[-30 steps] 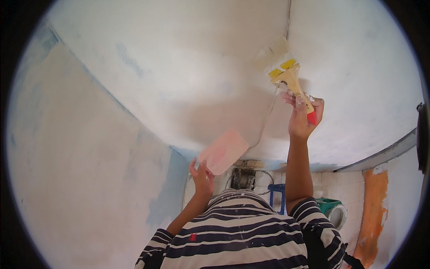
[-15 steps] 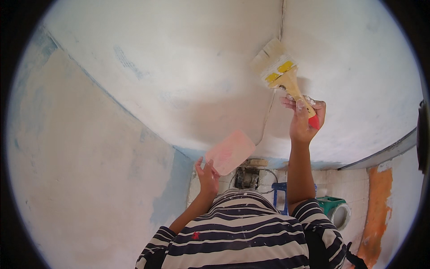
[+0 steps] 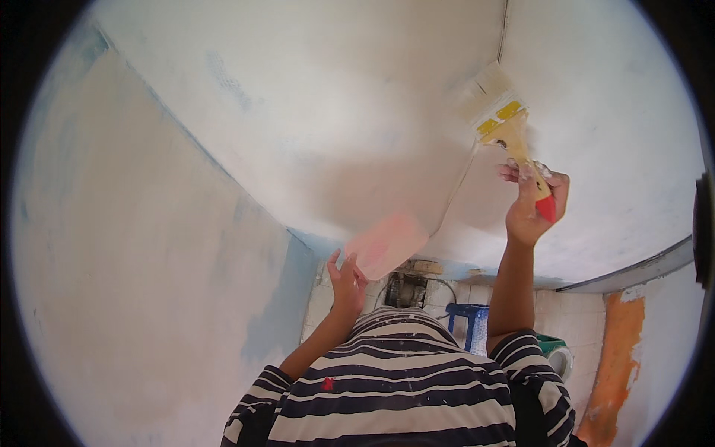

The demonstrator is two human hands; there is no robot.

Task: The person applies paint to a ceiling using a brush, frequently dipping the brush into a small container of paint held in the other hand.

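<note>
Paintbrush (image 3: 500, 123) now slightly higher on the white wall (image 3: 335, 112) in the gripping right hand (image 3: 532, 205); left hand (image 3: 346, 279) around pink container (image 3: 386, 244).

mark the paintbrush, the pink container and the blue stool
paintbrush (image 3: 514, 138), head view, on the wooden handle just below the yellow band.
pink container (image 3: 387, 242), head view, middle of its side.
blue stool (image 3: 468, 311), head view, on its seat edge.

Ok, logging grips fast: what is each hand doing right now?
Left hand: closed on a pink container.
Right hand: closed on a paintbrush, bristles against the white surface.
</note>
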